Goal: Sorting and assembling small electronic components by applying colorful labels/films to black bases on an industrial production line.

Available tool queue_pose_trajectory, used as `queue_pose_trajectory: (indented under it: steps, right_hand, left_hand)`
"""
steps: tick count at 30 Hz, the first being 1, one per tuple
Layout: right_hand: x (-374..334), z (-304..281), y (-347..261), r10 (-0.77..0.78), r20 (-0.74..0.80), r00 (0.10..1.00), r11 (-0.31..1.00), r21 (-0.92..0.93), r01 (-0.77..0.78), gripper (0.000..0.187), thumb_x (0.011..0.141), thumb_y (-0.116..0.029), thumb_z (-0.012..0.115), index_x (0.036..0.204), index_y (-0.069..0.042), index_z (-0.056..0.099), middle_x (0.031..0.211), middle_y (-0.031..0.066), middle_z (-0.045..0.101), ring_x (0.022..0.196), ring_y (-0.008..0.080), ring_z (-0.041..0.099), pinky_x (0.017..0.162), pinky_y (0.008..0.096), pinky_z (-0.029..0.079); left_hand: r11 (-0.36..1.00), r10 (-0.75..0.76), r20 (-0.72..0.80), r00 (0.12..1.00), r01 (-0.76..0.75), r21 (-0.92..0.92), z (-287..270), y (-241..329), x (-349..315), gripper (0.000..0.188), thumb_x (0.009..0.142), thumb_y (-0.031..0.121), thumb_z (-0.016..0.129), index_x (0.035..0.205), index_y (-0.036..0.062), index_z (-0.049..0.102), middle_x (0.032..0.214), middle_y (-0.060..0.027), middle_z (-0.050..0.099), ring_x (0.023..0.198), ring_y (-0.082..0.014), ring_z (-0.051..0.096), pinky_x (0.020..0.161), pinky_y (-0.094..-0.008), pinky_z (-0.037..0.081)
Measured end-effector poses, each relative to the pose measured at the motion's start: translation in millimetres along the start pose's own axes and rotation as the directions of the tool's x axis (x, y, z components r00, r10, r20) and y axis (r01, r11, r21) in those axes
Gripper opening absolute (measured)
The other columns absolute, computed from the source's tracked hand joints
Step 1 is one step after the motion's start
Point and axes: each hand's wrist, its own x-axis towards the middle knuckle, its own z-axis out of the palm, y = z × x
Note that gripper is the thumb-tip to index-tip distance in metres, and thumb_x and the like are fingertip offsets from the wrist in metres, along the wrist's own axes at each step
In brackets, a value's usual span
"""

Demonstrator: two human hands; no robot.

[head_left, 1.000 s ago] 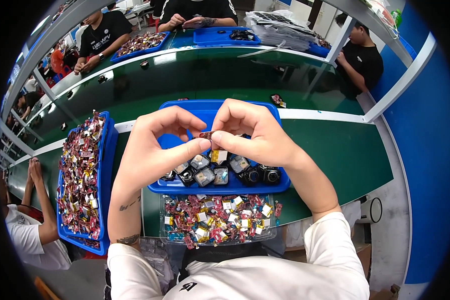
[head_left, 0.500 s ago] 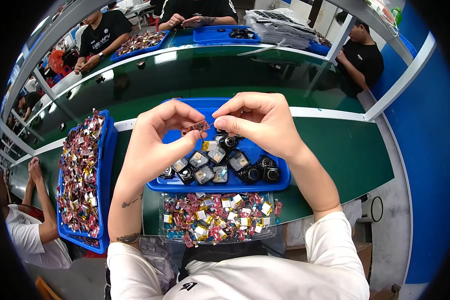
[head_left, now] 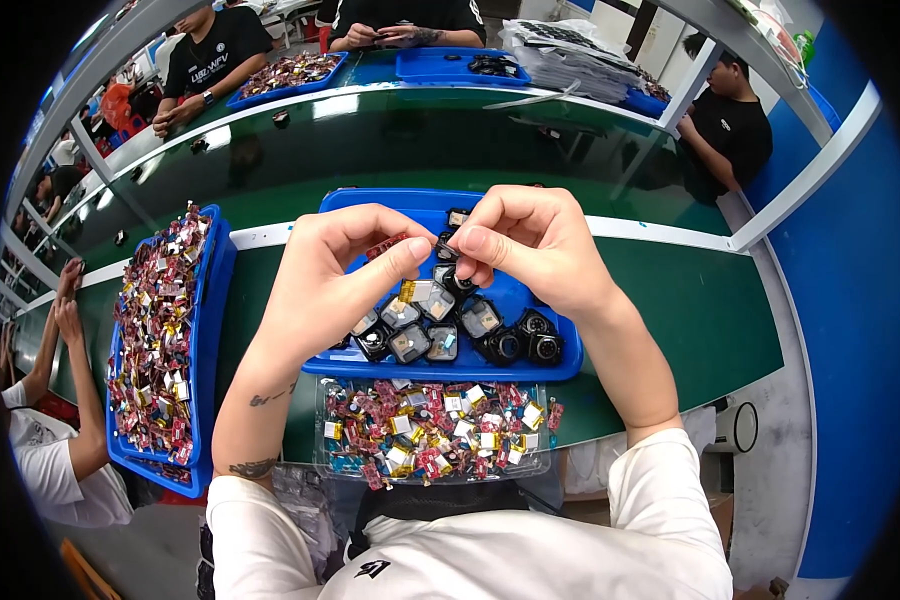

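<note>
My left hand [head_left: 345,265] pinches a small red circuit board [head_left: 385,246] between thumb and fingers, its edge partly covered by the thumb. Close beside it, my right hand [head_left: 530,245] is closed in a pinch, thumb against forefinger; a small dark bit shows at the fingertips, too small to name. Both hands hover over a blue tray [head_left: 315,362]. In it lie several black watch cases [head_left: 545,347] and grey square ones [head_left: 410,343]. A yellow and silver battery [head_left: 428,293] shows just below the hands; whether it hangs from the board I cannot tell.
A clear plastic tray [head_left: 322,440] heaped with red boards and batteries sits nearest me. At left stands a deep blue bin [head_left: 210,350] full of similar parts. Beyond the white rail [head_left: 660,235] runs a green belt surface [head_left: 370,140]. Other people work around it.
My hands have come closer together at the fingertips. The red board has turned and is more covered by my left thumb. The whole view has shifted slightly.
</note>
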Motion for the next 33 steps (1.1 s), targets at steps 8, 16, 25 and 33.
queue_pose_trajectory:
  steps: [8, 16, 25, 33]
  right_hand:
    - [0.5, 0.2, 2.6, -0.087, 0.015, 0.996, 0.996, 0.034, 0.087, 0.015, 0.085, -0.012, 0.068, 0.089, 0.002, 0.064, 0.08, 0.0055, 0.065, 0.072, 0.0084, 0.061, 0.064, 0.0216, 0.05]
    - [-1.0, 1.4, 4.5, -0.068, 0.1, 0.993, 0.995, 0.077, 0.06, 0.016, 0.086, -0.015, 0.068, 0.086, 0.001, 0.063, 0.078, 0.0051, 0.065, 0.071, 0.0084, 0.06, 0.062, 0.0218, 0.05]
    - [12.8, -14.4, 14.5, -0.15, -0.047, 0.988, 0.799, -0.594, 0.093, 0.012, 0.083, -0.01, 0.067, 0.083, 0.001, 0.062, 0.068, 0.005, 0.063, 0.06, 0.0121, 0.062, 0.056, 0.027, 0.05]
    - [11.1, -24.6, 51.5, -0.127, 0.072, 0.989, 0.097, -0.992, 0.084, 0.021, 0.08, -0.013, 0.062, 0.099, -0.004, 0.065, 0.096, 0.012, 0.055, 0.087, 0.029, 0.061, 0.072, 0.0403, 0.052]
  left_hand:
    - [0.999, -0.037, -0.034, 0.999, 0.036, -0.018, -1.1, 3.0, -1.7, 0.013, 0.086, 0.011, 0.066, 0.088, -0.0011, 0.064, 0.081, -0.0016, 0.063, 0.073, -0.006, 0.057, 0.066, -0.0206, 0.047]
    - [0.991, -0.031, 0.068, 0.997, 0.04, -0.128, 1.0, 4.6, -4.2, 0.012, 0.085, 0.01, 0.067, 0.086, -0.0009, 0.063, 0.08, -0.0015, 0.062, 0.073, -0.0059, 0.057, 0.066, -0.02, 0.046]
    - [0.967, 0.09, 0.036, 0.995, -0.079, -0.244, -5.1, 8.3, -5.2, 0.012, 0.085, 0.01, 0.068, 0.084, -0.001, 0.064, 0.076, -0.0014, 0.062, 0.069, -0.0059, 0.056, 0.062, -0.0204, 0.046]
    - [0.986, 0.03, 0.048, 0.998, -0.022, -0.163, -10.3, 12.0, -4.7, 0.013, 0.085, 0.013, 0.066, 0.082, 0.0005, 0.061, 0.079, -0.0021, 0.059, 0.072, -0.0072, 0.053, 0.066, -0.0218, 0.044]
